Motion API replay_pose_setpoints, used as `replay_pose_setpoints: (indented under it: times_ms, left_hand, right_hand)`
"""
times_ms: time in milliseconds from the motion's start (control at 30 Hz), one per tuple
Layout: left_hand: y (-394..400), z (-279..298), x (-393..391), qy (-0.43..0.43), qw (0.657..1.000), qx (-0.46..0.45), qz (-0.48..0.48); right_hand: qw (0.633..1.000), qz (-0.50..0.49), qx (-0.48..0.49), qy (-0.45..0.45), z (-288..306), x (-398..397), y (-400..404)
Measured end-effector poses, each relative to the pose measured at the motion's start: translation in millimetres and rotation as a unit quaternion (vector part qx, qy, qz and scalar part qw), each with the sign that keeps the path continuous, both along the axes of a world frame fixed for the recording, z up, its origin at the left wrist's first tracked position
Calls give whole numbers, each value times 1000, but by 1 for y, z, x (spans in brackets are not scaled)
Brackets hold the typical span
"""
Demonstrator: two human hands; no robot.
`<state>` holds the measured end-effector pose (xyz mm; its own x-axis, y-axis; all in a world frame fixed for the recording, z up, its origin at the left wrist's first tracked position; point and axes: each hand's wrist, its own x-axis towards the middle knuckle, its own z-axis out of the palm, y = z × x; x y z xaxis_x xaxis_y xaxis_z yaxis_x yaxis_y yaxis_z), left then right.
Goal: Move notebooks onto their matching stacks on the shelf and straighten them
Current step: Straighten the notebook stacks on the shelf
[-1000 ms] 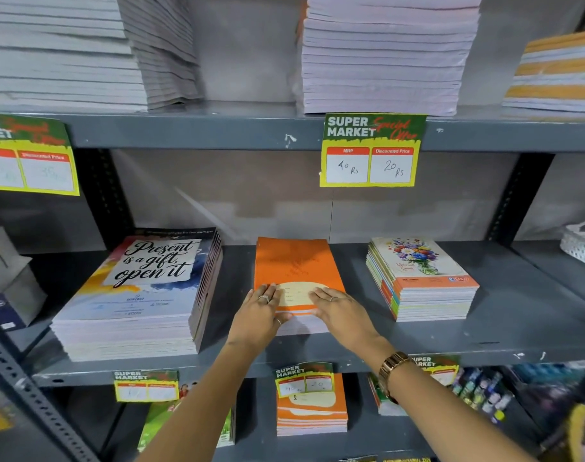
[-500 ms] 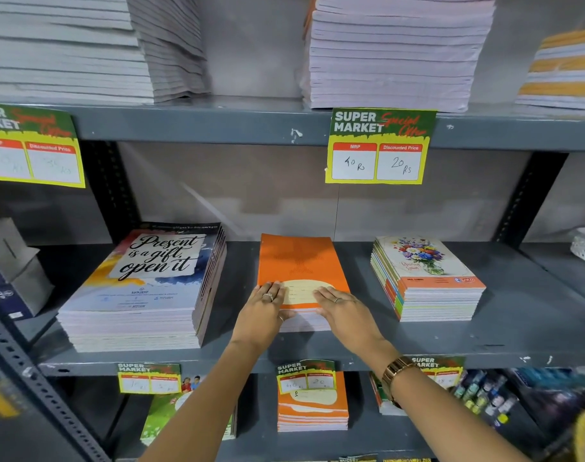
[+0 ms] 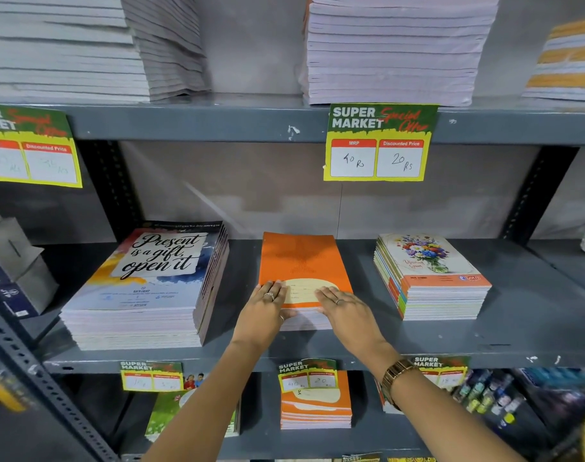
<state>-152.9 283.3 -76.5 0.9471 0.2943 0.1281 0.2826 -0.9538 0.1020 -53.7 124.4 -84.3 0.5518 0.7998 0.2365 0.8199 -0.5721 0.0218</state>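
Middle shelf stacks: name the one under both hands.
The orange stack, in the middle. The left hand and right hand rest on its front edge; its neighbours go untouched.

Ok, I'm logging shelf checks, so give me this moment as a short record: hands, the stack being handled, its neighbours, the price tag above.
left hand: flat on near left corner of the orange stack, thumb on its front edge
right hand: flat on near right corner of the same stack
orange stack: middle shelf, centre, orange cover with cream label
left neighbour: "Present is a gift" stack, taller, apart
right neighbour: floral stack, apart
price tag: MRP 40 Rs, discounted 20 Rs
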Motion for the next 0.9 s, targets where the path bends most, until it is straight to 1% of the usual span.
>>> replay_pose_setpoints:
  times_ms: [167,267,367,467,633,767,900]
  left_hand:
    - [-2,2,-2,-5,1000,0,0]
    - [2,8,-5,1,1000,-24,-18]
    - [14,17,-14,20,999,-31,-35]
    - [32,26,-29,21,999,-25,-17]
    - [62,43,-58,18,999,44,16]
    - [85,54,-89,5,998,38,45]
    - [110,54,-130,24,996,35,81]
  right_hand:
    - [1000,-3,17,9,1,-3,1]
    - [999,-3,37,26,4,-5,-2]
    - [999,11,25,33,12,-7,-2]
    - [999,22,18,42,17,-15,4]
    - [997,67,32,35,22,-36,33]
    - [993,105,50,23,28,-57,67]
    - [988,149,44,23,31,-82,104]
